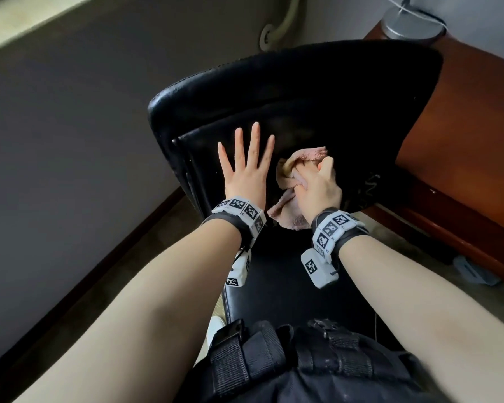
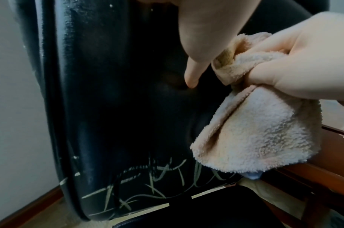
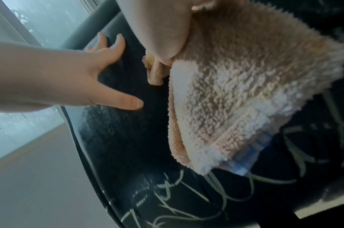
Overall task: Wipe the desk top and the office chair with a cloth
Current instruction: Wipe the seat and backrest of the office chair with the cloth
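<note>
A black leather office chair point(image 1: 303, 91) faces me, its backrest point(image 2: 108, 92) cracked and scratched near the bottom. My left hand point(image 1: 245, 167) lies flat on the backrest with its fingers spread and straight; its thumb point(image 2: 192, 74) shows in the left wrist view. Just to its right, my right hand point(image 1: 317, 184) grips a bunched pink fluffy cloth point(image 1: 291, 181) and presses it on the backrest. The cloth point(image 3: 245, 100) hangs below the fist, with a blue-edged corner at its lower end. The reddish wooden desk point(image 1: 477, 126) stands behind the chair on the right.
A grey wall point(image 1: 70, 126) and dark skirting board run along the left. A round metal lamp base point(image 1: 410, 21) with a cord stands on the desk's far end. The black chair seat point(image 1: 282, 286) lies below my wrists. A pale pipe point(image 1: 277, 30) climbs the wall behind the chair.
</note>
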`<action>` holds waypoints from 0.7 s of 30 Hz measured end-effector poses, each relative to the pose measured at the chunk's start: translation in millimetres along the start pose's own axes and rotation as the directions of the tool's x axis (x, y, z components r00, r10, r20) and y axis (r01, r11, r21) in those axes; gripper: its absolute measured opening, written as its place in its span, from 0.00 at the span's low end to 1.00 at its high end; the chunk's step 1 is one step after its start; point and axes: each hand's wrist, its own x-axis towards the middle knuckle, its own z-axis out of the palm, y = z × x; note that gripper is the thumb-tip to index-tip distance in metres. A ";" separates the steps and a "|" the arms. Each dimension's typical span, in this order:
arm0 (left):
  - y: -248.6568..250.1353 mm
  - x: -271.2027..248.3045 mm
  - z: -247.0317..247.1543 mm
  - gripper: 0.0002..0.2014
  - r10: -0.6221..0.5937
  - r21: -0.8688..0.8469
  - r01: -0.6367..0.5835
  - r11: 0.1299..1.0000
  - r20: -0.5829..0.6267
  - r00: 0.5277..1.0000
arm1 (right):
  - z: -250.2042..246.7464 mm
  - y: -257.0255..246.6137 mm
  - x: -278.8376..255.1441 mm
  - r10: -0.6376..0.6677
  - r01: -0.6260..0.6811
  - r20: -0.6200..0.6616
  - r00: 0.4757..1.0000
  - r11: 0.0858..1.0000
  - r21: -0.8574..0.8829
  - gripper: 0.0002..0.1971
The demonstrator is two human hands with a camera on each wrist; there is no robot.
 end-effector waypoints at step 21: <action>-3.7 1.0 9.8 0.59 0.052 0.022 -0.050 0.998 -0.063 0.997 | 64.1 45.3 -20.3 0.252 -0.087 0.428 0.868 0.926 -0.367 0.15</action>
